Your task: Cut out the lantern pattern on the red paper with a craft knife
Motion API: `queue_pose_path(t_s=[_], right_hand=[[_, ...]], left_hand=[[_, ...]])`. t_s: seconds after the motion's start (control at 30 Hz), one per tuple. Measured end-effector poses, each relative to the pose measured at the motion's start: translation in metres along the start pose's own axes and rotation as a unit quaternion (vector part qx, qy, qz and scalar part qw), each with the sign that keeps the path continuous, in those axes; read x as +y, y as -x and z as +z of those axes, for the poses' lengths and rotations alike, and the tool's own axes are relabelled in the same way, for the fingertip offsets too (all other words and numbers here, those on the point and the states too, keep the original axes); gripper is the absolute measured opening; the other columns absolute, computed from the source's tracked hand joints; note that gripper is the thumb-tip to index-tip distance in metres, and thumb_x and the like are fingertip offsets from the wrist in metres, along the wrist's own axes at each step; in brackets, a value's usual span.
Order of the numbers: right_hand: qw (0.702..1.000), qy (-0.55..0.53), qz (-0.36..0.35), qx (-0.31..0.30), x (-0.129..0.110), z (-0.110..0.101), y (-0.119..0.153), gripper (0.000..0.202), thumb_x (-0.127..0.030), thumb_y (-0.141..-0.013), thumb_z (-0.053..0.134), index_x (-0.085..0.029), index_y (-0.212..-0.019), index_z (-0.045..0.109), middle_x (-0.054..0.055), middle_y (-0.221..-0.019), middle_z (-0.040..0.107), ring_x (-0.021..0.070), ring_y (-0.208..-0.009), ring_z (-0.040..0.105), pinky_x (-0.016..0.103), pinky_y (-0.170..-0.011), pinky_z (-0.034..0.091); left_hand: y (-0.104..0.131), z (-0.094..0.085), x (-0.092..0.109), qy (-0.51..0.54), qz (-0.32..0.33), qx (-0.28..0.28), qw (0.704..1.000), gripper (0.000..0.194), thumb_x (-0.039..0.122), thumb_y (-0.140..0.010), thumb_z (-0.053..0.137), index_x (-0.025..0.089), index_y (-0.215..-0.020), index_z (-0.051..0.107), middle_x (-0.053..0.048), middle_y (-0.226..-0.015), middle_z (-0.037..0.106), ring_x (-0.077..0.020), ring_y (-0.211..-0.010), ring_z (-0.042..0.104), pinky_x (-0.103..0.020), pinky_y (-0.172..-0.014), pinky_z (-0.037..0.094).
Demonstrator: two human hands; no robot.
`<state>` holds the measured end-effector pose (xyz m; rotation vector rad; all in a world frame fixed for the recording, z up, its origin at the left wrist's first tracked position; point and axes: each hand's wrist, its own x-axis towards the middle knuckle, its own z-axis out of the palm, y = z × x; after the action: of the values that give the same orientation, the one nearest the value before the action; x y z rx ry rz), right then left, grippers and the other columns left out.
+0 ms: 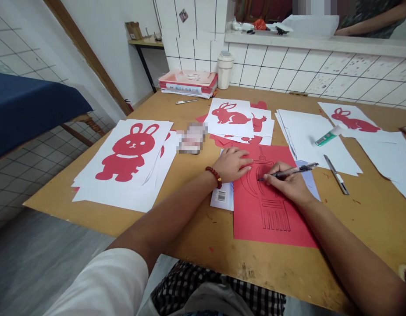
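Note:
A red sheet (249, 224) lies on the wooden table, bearing a line drawing of a lantern with a fringe at its lower end. My right hand (290, 182) is closed around a black and clear pen (283, 173), whose tip touches the drawing near its middle. Flat on the sheet's upper left edge rests my left hand (232, 164), fingers apart, a dark red bead bracelet on the wrist. Beneath the red sheet, a white and blue booklet (222, 199) with a barcode sticks out on both sides.
White sheets with red rabbit cutouts lie at left (130, 153), centre back (229, 116) and far right (356, 123). A glue stick (328, 136) and a utility knife (336, 174) are to the right. Behind stand a folder stack (188, 83) and a white cup (225, 70). A person's arm shows beyond the ledge.

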<state>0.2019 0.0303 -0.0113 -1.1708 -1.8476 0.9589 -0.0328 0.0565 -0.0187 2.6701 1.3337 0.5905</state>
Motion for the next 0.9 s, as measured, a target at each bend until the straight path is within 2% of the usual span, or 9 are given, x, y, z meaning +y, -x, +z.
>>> queue_pose_path(t_s=[0.3,0.57,0.9], right_hand=[[1.0,-0.012,-0.003,-0.001,-0.0048,0.0005,-0.0009,0.027,-0.04,-0.078,0.077,-0.023,-0.068,0.058,0.001,-0.062,0.06,0.0165,-0.058,0.053,0.032,-0.057,0.04],[1.0,-0.017,-0.017,-0.012,-0.003,-0.0004,0.0012,0.024,-0.035,-0.081,0.074,-0.022,-0.069,0.058,0.0,-0.061,0.058,0.0142,-0.057,0.048,0.029,-0.054,0.036],[0.999,-0.014,-0.023,-0.019,-0.0047,-0.0012,0.0012,0.03,-0.042,-0.081,0.075,-0.022,-0.068,0.058,0.0,-0.06,0.058,0.0145,-0.056,0.049,0.029,-0.054,0.037]], left_hand=[[0.0004,-0.0009,0.0002,-0.008,0.003,-0.004,1.0,0.032,0.04,-0.1,0.054,0.028,-0.124,0.072,-0.003,-0.138,0.062,-0.0274,-0.124,0.05,-0.047,-0.11,0.038],[-0.0001,0.0005,-0.0004,-0.011,0.005,0.001,1.0,0.032,0.04,-0.1,0.054,0.027,-0.124,0.072,-0.003,-0.138,0.063,-0.027,-0.122,0.05,-0.046,-0.11,0.038],[0.0001,0.0008,-0.0002,-0.011,0.003,-0.001,1.0,0.032,0.04,-0.1,0.054,0.028,-0.124,0.072,-0.003,-0.138,0.063,-0.0271,-0.121,0.05,-0.046,-0.109,0.038]])
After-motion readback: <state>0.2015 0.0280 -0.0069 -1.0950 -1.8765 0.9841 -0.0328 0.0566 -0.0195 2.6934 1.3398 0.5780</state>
